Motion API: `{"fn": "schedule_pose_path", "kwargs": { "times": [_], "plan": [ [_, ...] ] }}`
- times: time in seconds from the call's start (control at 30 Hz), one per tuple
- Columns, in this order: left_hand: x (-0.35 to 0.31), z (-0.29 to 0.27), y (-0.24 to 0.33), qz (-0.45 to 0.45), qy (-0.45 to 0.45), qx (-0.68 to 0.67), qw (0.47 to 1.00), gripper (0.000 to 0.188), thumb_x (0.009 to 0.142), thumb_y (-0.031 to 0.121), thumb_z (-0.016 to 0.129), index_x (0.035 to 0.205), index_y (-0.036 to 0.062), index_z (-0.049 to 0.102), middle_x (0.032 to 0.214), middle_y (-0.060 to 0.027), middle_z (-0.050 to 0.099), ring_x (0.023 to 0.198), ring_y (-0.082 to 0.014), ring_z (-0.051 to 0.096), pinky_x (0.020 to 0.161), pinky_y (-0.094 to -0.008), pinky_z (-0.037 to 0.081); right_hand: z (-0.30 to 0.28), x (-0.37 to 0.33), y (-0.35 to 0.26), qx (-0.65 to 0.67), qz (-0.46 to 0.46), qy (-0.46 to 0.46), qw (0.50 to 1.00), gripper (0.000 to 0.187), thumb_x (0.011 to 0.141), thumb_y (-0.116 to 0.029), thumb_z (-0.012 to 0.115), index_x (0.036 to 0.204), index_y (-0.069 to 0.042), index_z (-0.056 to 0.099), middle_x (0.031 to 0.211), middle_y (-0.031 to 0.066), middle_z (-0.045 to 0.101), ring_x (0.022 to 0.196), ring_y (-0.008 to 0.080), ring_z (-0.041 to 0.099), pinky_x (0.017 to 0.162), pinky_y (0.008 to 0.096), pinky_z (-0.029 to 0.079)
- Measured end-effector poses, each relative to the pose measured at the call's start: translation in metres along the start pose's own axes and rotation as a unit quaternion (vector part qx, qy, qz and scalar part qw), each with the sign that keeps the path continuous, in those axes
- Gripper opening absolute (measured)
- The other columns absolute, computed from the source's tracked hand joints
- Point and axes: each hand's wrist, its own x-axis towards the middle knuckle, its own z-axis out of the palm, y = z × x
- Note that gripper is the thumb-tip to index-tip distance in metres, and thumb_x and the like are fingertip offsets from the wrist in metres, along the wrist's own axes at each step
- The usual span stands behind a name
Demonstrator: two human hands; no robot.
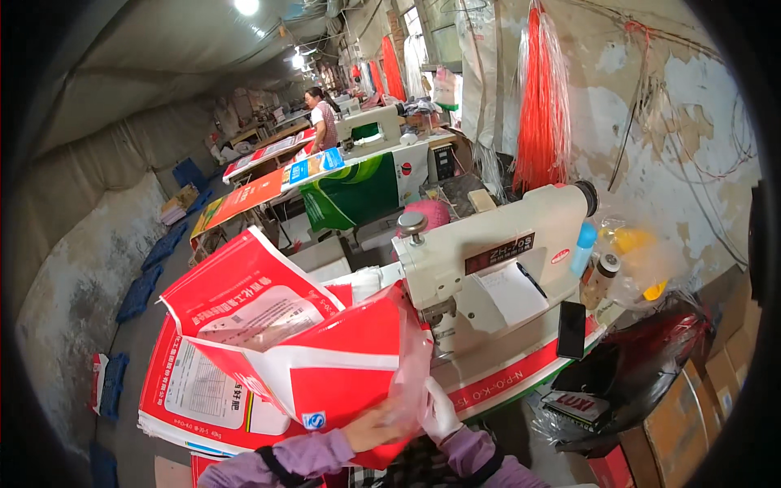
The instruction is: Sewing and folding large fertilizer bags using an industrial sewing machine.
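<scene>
The red and white sack (pixel 346 382) is in front of the person, at the near left side of the white sewing machine (pixel 488 236). Its clear plastic edge (pixel 413 358) is on the right, just beside the machine. The left hand (pixel 376 427) is bare and lies upon the near part of the sack; it is blurred, so I cannot tell if its fingers are closed. The right hand (pixel 442 412) wears a white glove and is at the plastic edge; I cannot tell if it grips this edge or only touches it. Further left there are more printed sacks (pixel 195 382), in layers.

By the machine there is white paper (pixel 508 293) with 1 dark pen (pixel 532 280), and to the right of it 1 black phone (pixel 571 330). Farther right stands 1 light blue bottle (pixel 582 248). Red strands (pixel 541 106) hang on the far wall. In the far part, 1 other person (pixel 321 122) is near a second-row machine (pixel 366 126).
</scene>
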Motion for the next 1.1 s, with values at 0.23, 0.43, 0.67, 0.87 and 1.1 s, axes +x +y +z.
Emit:
{"fn": "schedule_pose_path", "kwargs": {
  "times": [0.23,0.43,0.67,0.87,1.1],
  "plan": [
    [0.078,0.046,0.069,0.245,-0.196,0.625,0.715,0.016,0.075,0.020,0.063,0.088,0.0111,0.068,0.092,-0.0052,0.068,0.085,-0.0242,0.068,0.063,-0.0357,0.054,-0.013,-0.050,0.001,-0.342,0.006,-0.096,0.935,0.046,0.093,-0.024,0.057,0.130,0.001,0.046,0.128,0.0155,0.055,0.113,0.0248,0.057,0.092,0.0352,0.048],
    [0.067,0.071,0.031,-0.031,-0.337,0.618,0.710,0.026,0.075,0.025,0.066,0.097,0.0117,0.067,0.096,-0.0051,0.067,0.093,-0.0240,0.064,0.079,-0.0344,0.050,-0.003,-0.112,-0.012,-0.433,0.058,-0.072,0.896,0.047,0.082,0.001,0.053,0.128,0.002,0.048,0.122,0.0122,0.060,0.114,0.0221,0.057,0.098,0.0339,0.043],
    [0.015,0.049,0.080,-0.017,-0.494,0.531,0.688,0.031,0.085,0.016,0.051,0.108,-0.0028,0.060,0.078,-0.0130,0.066,0.073,-0.0285,0.067,0.066,-0.0362,0.053,-0.010,-0.114,-0.025,-0.150,0.126,0.092,0.976,0.039,0.095,-0.015,0.052,0.131,-0.001,0.049,0.117,0.0052,0.061,0.106,0.0108,0.054,0.093,0.0271,0.043],
    [0.007,0.066,0.068,0.125,-0.445,0.521,0.718,0.030,0.082,0.019,0.055,0.106,0.0015,0.056,0.060,-0.0092,0.059,0.057,-0.0307,0.063,0.058,-0.0416,0.052,-0.008,-0.074,-0.026,-0.366,0.067,0.098,0.923,0.054,0.089,-0.028,0.054,0.136,-0.004,0.042,0.097,0.0258,0.064,0.091,0.0375,0.064,0.077,0.0406,0.050],
    [0.088,0.006,0.099,0.289,-0.403,0.613,0.616,0.029,0.082,0.021,0.057,0.104,0.0030,0.060,0.097,-0.0139,0.062,0.097,-0.0267,0.060,0.077,-0.0388,0.048,0.007,-0.099,-0.047,-0.571,0.151,0.065,0.804,0.070,0.084,-0.019,0.053,0.148,-0.018,0.024,0.066,0.0228,0.061,0.063,0.0400,0.062,0.060,0.0524,0.049]
  ]
}}
